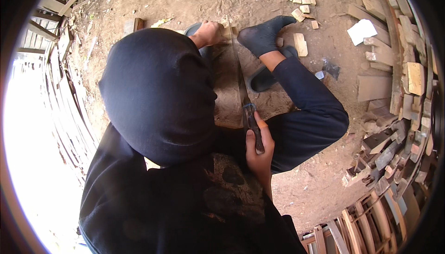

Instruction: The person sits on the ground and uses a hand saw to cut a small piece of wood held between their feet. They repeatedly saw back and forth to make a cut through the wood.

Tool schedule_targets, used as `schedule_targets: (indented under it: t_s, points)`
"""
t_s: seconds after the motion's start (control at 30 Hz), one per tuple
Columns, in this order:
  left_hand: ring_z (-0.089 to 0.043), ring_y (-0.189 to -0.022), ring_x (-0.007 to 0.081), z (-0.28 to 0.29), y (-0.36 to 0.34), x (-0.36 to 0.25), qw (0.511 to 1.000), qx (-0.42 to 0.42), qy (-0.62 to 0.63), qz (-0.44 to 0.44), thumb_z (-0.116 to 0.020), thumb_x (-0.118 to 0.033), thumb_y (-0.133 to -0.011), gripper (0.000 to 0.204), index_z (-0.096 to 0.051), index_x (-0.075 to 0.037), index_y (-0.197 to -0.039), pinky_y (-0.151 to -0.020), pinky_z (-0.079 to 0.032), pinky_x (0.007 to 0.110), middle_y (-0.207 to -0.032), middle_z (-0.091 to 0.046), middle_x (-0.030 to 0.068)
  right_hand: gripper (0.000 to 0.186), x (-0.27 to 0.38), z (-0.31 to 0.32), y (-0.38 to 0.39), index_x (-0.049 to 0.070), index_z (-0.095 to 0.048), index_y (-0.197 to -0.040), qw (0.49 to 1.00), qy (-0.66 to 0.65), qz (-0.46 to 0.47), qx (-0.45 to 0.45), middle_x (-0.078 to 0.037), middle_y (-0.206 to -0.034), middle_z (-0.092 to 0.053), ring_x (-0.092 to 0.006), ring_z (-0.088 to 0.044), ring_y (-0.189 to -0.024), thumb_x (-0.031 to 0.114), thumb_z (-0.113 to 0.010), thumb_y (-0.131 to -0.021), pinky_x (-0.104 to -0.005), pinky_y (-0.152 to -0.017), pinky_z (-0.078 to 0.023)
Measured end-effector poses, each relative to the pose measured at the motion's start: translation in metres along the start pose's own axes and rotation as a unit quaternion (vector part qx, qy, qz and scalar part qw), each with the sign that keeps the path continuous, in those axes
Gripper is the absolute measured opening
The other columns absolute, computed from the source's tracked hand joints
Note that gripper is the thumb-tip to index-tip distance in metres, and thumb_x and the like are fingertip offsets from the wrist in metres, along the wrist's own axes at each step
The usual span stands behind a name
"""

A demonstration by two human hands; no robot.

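A handsaw [239, 75] with a dark handle lies across a narrow wooden strip [227, 32], its blade pointing away from me. My right hand [260, 147] is closed round the saw's handle, close to my body. Farther off, my left hand [209, 33] grips the strip just left of the blade. My right foot in a dark sock [259, 37] rests at the strip's right end, beside the blade. A large rounded shape in dark cloth [157, 92] covers the left middle of the view and hides most of my left arm.
Dark slippers [263, 79] lie on the dirt floor [306, 198] by my foot. Several small cut wood blocks [304, 9] are scattered at the far right, with a longer piece [300, 45] nearer. Stacked lumber [408, 101] lines the right side. A white sheet [362, 32] lies beside it.
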State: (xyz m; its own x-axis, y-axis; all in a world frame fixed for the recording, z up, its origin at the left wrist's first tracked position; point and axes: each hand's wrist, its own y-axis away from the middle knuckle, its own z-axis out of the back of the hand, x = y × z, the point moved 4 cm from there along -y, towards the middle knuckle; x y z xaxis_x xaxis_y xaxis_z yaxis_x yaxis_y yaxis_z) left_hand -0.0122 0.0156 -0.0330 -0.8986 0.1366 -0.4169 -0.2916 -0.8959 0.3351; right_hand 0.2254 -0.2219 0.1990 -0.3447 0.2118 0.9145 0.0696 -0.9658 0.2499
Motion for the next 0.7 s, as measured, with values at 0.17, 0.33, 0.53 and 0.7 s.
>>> schedule_targets:
  t_s: [0.17,0.33,0.53,0.7]
  points:
    - [-0.064,-0.094,0.0345,-0.001,0.002,0.000,0.999,-0.025,-0.020,-0.020,-0.066,-0.046,-0.081,0.044,-0.066,-0.005,-0.096,-0.084,-0.049,0.043,-0.095,-0.068,0.0163,0.041,0.000,0.002,0.006,-0.003,-0.050,-0.130,1.000,0.014,0.004,0.005,-0.009,-0.081,-0.062,-0.0086,-0.055,-0.066,0.002,-0.053,-0.090,-0.0218,-0.062,-0.044]
    - [-0.063,-0.095,0.0354,-0.002,-0.001,0.003,0.999,-0.035,0.010,-0.017,-0.068,-0.044,-0.080,0.041,-0.066,-0.006,-0.095,-0.085,-0.048,0.043,-0.095,-0.068,0.0168,0.038,-0.008,-0.007,-0.021,-0.002,-0.050,-0.128,0.999,0.028,-0.006,0.023,-0.010,-0.081,-0.060,-0.0100,-0.055,-0.068,0.002,-0.053,-0.090,-0.0233,-0.064,-0.045]
    - [-0.064,-0.096,0.0363,-0.002,0.002,0.004,1.000,-0.017,-0.008,-0.025,-0.065,-0.045,-0.082,0.042,-0.065,-0.005,-0.095,-0.085,-0.049,0.044,-0.100,-0.067,0.0189,0.036,0.017,0.006,0.020,0.002,-0.051,-0.127,0.999,0.045,-0.017,0.001,-0.007,-0.074,-0.056,-0.0075,-0.052,-0.067,0.002,-0.052,-0.090,-0.0223,-0.062,-0.042]
    - [-0.064,-0.094,0.0372,0.001,-0.008,0.005,1.000,0.005,-0.006,0.018,-0.063,-0.037,-0.086,0.037,-0.063,-0.004,-0.100,-0.084,-0.050,0.044,-0.099,-0.067,0.0196,0.036,0.010,0.005,-0.002,0.003,-0.051,-0.127,0.998,0.000,-0.060,-0.012,-0.007,-0.073,-0.054,-0.0059,-0.050,-0.068,0.004,-0.054,-0.091,-0.0215,-0.061,-0.041]
